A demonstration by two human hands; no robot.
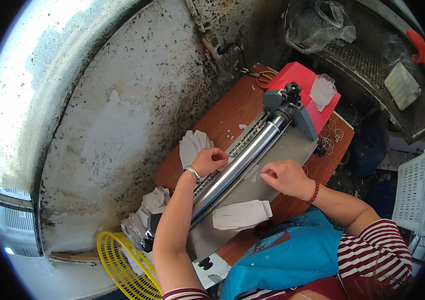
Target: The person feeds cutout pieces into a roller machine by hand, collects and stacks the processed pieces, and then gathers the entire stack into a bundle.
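Note:
A shiny metal roller runs slantwise across a machine with a flat grey metal plate on its near side. My left hand is at the roller's far left side, thumb and fingers drawn together; whatever is between them is hidden. Over the plate, my right hand is closed in a pinch. A small pale slip lies by its fingertips, and I cannot tell whether they grip it. A stack of white cut pieces rests on the plate's near part, below my right hand.
More white pieces lie on the brown table behind the roller. Others pile up near a yellow basket. Pliers, a red end cover and loose rings are farther back. A white crate stands right.

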